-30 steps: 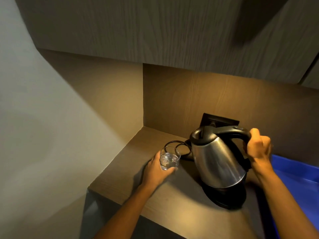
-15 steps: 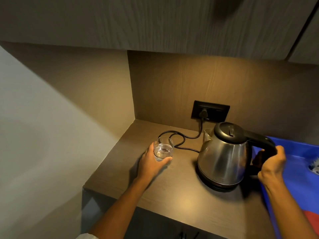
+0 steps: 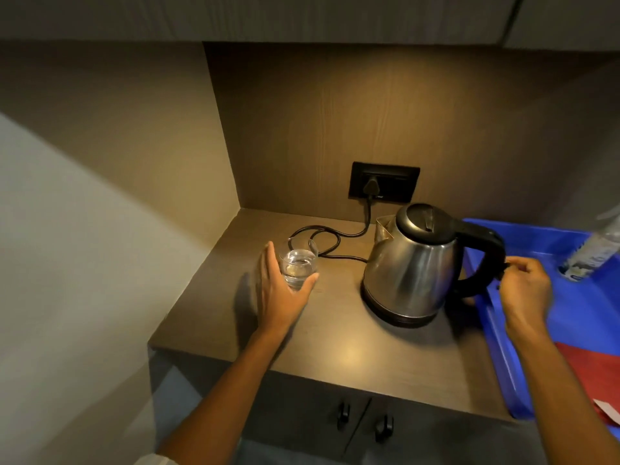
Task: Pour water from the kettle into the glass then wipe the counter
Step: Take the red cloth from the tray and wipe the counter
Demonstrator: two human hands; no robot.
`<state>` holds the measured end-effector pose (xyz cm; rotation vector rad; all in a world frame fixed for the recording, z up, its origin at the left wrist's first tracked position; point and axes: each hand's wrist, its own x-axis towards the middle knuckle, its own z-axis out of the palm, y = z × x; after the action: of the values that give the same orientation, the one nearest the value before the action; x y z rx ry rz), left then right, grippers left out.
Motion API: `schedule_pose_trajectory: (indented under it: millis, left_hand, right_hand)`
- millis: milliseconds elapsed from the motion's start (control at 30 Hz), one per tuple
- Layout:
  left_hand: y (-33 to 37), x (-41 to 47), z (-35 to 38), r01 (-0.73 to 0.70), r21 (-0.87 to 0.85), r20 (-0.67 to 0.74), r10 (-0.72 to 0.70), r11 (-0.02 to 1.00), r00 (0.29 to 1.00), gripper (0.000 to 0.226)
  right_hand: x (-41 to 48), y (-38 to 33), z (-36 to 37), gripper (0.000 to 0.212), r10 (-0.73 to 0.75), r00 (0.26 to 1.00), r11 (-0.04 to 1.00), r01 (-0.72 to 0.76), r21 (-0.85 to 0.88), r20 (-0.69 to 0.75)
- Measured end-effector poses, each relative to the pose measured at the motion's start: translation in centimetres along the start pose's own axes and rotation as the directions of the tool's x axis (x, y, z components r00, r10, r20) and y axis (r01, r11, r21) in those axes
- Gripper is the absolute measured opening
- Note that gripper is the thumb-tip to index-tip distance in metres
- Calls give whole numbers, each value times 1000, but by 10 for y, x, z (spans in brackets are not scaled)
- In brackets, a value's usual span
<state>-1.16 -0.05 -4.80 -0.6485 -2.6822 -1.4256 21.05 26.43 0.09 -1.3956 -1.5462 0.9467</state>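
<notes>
A steel kettle [image 3: 412, 270] with a black lid and handle stands upright on its base on the brown counter [image 3: 335, 350]. Left of it stands a clear glass [image 3: 298, 263], partly filled with water. My left hand [image 3: 281, 297] cups the glass loosely, fingers straight along its left side and thumb at its lower right. My right hand [image 3: 526, 290] is just right of the kettle handle, fingertips at its outer edge and not wrapped around it.
A blue tray [image 3: 536, 236] lies to the right, holding a red cloth [image 3: 597, 374] and a tilted plastic bottle [image 3: 593, 250]. The black cord [image 3: 322, 236] loops behind the glass to the wall socket [image 3: 384, 186]. Cupboards hang overhead; cabinet door knobs [image 3: 344, 414] sit below the counter.
The kettle was tilted toward the glass, then set upright on its base. My right hand has come off the handle, and my left hand's fingers have loosened around the glass.
</notes>
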Motion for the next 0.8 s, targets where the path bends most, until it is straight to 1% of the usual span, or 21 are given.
schedule_pose_trajectory:
  millis: [67, 133, 200, 267, 333, 400, 433, 467, 500, 567, 600, 633, 700, 767, 800]
  left_hand:
    - [10, -22, 1, -161, 36, -156, 165, 986, 974, 86]
    - [27, -51, 10, -287, 63, -240, 293, 956, 925, 64]
    - [46, -80, 25, -382, 40, -253, 379, 923, 890, 48]
    - [67, -108, 43, -484, 45, -249, 479, 874, 842, 40]
    - [88, -130, 58, -579, 53, -227, 574, 814, 787, 35]
    - [113, -150, 75, -647, 63, -159, 647, 760, 746, 31]
    - [127, -158, 84, -662, 63, -115, 664, 747, 738, 29]
    - [139, -164, 91, -668, 58, -67, 670, 742, 739, 28]
    - [152, -168, 100, -668, 49, -8, 669, 742, 743, 25]
    - [173, -173, 118, -668, 51, 125, 658, 743, 742, 25]
    - [183, -176, 129, -666, 59, 205, 644, 743, 737, 28]
    - [191, -178, 138, -660, 61, 292, 619, 749, 729, 30]
    - [207, -180, 155, -656, 92, 441, 560, 749, 701, 34]
    - [216, -182, 167, -657, 115, 523, 517, 745, 678, 39]
    - [220, -181, 170, -654, 113, 546, 504, 748, 670, 41]
  right_hand:
    - [-5, -1, -10, 22, -79, 997, 997, 79, -14, 2]
    - [-5, 2, -23, 21, -140, 989, 989, 143, -45, 54]
    - [-6, 7, -39, 18, -211, 967, 972, 223, -76, 144]
    - [-7, 13, -61, 14, -286, 919, 935, 329, -129, 271]
    - [-3, 20, -83, 12, -309, 866, 890, 409, -202, 393]
    - [11, 32, -112, 17, -274, 818, 830, 467, -305, 506]
    - [20, 38, -126, 21, -232, 791, 795, 490, -358, 566]
    - [28, 43, -138, 26, -156, 766, 760, 497, -419, 624]
    - [36, 48, -149, 36, -64, 743, 702, 508, -499, 667]
    - [43, 55, -163, 61, 133, 706, 550, 531, -645, 695]
    - [46, 58, -167, 69, 200, 692, 492, 541, -682, 693]
    - [47, 60, -169, 73, 238, 679, 454, 554, -697, 695]
    - [49, 61, -173, 75, 264, 666, 435, 563, -702, 698]
    - [53, 63, -177, 78, 282, 670, 416, 559, -717, 686]
    - [56, 63, -179, 87, 293, 664, 423, 555, -716, 688]
